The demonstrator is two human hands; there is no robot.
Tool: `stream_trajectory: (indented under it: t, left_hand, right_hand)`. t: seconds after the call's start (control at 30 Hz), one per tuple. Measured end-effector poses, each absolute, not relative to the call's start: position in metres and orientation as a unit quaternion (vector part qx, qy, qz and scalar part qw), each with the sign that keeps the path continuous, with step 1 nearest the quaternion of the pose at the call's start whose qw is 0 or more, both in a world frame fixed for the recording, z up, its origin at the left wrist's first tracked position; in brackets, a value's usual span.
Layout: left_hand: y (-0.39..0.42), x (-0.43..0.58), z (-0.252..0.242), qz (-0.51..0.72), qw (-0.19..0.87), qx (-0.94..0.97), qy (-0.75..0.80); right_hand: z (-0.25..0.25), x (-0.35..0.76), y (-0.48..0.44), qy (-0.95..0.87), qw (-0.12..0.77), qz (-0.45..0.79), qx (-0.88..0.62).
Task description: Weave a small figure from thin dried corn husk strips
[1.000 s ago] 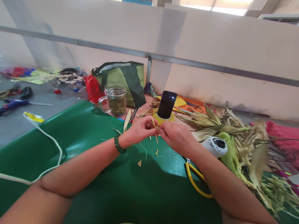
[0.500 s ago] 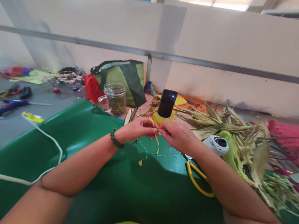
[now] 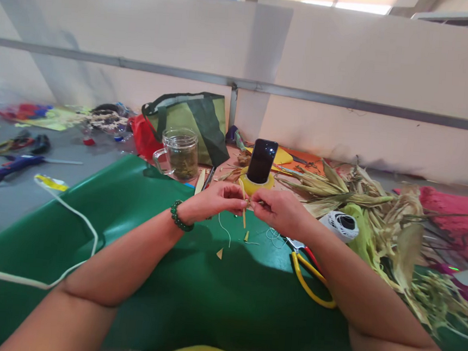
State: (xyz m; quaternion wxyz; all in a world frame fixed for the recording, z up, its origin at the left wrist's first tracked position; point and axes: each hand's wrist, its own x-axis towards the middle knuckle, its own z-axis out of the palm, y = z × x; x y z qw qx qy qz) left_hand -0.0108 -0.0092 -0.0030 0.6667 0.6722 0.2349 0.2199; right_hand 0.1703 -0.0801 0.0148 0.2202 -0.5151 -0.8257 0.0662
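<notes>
My left hand (image 3: 223,199), with a green bead bracelet (image 3: 179,217) at its wrist, pinches a thin pale strip of husk (image 3: 244,218). The strip stands nearly upright between my two hands. Fingertips of my right hand (image 3: 274,206) are closed at the same spot, touching the strip from the right; the exact grip is too small to make out. Below them on the green mat lie a small husk scrap (image 3: 220,254), a short green bit (image 3: 246,235) and loose white thread (image 3: 224,230). Yellow-handled scissors (image 3: 304,283) lie under my right forearm.
A phone (image 3: 262,161) leans upright in a roll of yellow tape (image 3: 249,185). Left of it stand a glass mug (image 3: 180,154) and a green bag (image 3: 198,120). Dry corn husks (image 3: 339,190) and a white thread spool (image 3: 340,226) lie right. A glue gun (image 3: 17,167) rests far left.
The husk strip has turned from slanting to nearly upright between my fingertips. My right hand has shifted slightly to the right. The things on the mat stay in place.
</notes>
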Motion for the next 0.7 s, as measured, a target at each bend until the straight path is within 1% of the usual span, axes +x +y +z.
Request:
stream_trajectory:
  t: [0.13,0.2,0.27,0.33,0.43,0.5,0.6,0.7]
  left_hand:
    - [-0.008,-0.014,0.0,0.216,0.618,0.725,0.217]
    - [-0.01,-0.015,0.001,0.218,0.571,0.762,0.213]
    - [-0.013,-0.016,0.001,0.245,0.489,0.808,0.219]
    - [-0.017,-0.015,0.0,0.284,0.379,0.85,0.231]
    - [-0.023,-0.012,-0.005,0.317,0.23,0.887,0.245]
    - [-0.025,-0.011,-0.009,0.316,0.172,0.898,0.253]
    - [-0.026,-0.01,-0.012,0.316,0.142,0.9,0.265]
    - [-0.023,-0.009,-0.01,0.343,0.184,0.878,0.277]
  right_hand:
    - [0.014,0.169,-0.079,-0.813,0.24,0.117,-0.517]
    - [0.012,0.168,-0.078,-0.801,0.251,0.142,-0.525]
    - [0.008,0.167,-0.074,-0.782,0.266,0.18,-0.534]
    - [0.004,0.167,-0.069,-0.757,0.287,0.241,-0.535]
    - [-0.001,0.167,-0.062,-0.693,0.323,0.375,-0.524]
    - [-0.003,0.166,-0.059,-0.629,0.344,0.47,-0.515]
    - [-0.003,0.163,-0.059,-0.541,0.364,0.569,-0.502]
    - [0.0,0.158,-0.06,-0.49,0.383,0.609,-0.491]
